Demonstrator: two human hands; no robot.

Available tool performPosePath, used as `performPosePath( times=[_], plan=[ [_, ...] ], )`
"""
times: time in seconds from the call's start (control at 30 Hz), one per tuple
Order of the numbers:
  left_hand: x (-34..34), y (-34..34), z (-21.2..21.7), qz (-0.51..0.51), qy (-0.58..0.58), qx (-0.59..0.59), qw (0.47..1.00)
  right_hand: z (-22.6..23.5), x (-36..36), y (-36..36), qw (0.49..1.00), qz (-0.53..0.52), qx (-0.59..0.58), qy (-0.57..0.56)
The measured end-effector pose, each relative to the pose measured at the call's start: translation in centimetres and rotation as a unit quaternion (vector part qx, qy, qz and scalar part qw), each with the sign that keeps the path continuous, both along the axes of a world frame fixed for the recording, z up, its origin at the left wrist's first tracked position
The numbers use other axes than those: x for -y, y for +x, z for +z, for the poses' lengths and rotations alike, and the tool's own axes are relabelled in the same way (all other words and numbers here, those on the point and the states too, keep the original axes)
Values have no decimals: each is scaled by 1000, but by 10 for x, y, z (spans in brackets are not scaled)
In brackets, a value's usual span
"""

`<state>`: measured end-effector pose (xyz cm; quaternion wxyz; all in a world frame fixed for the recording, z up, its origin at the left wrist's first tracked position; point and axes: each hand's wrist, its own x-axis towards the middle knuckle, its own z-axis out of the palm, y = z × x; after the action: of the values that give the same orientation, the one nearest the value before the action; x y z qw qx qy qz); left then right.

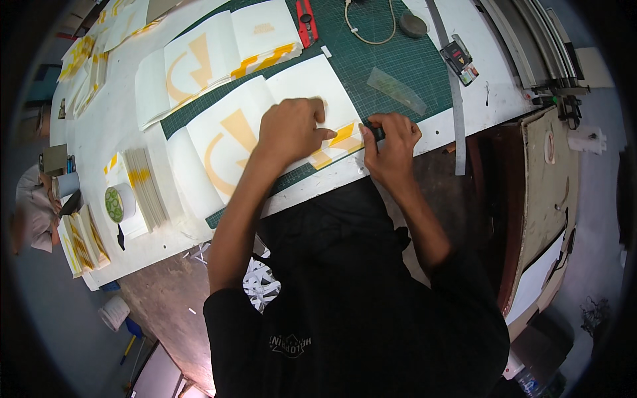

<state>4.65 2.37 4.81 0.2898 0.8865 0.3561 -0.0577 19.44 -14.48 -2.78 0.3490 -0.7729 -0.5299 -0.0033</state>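
A white printed sheet [235,139] with a pale orange design lies folded out on the green cutting mat [358,56], close to the table's near edge. My left hand [292,129] presses on its right half, fingers curled and thumb beside the yellow-striped strip [342,134]; what its fingers hold, if anything, is hidden. At the strip's right end, my right hand [391,142] has thumb and fingers bent together at the sheet's corner. Whether something small is between them cannot be made out. Behind lies a pile of similar printed sheets [222,50].
A red cutter [306,23], a clear plastic strip [397,91], a dark round puck [413,25] and a metal ruler [458,113] lie at the back and right. On the left are a tape roll [120,203] and a stack of folded striped papers [142,186].
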Motion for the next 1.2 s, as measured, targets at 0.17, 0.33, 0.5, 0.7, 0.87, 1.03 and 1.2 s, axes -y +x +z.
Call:
performPosePath(
  times=[0.17, 0.33, 0.5, 0.7, 0.87, 1.03, 1.2],
  plan=[
    [-20, 8, -1, -21, -29, -10, 999, 9, -1, -19, 998, -33, 51, -2],
    [-27, 10, -5, -42, -39, -13, 998, 11, -5, -58, 998, -12, 57, -4],
    [-29, 10, -7, -35, -39, -27, 998, 12, -12, -84, 1000, 24, -4, 20],
    [-21, 6, -5, -20, -42, -27, 999, 3, 18, -28, 998, -23, -1, 65],
    [-21, 7, -3, -26, -39, -26, 999, -1, 12, -35, 998, -37, 35, 22],
    [-20, 5, -11, -22, -24, -20, 999, 17, -6, -83, 1000, 2, 13, 10],
    [-17, 2, -8, -11, -32, -13, 999, 2, 6, -47, 995, -48, 42, 71]
  ],
)
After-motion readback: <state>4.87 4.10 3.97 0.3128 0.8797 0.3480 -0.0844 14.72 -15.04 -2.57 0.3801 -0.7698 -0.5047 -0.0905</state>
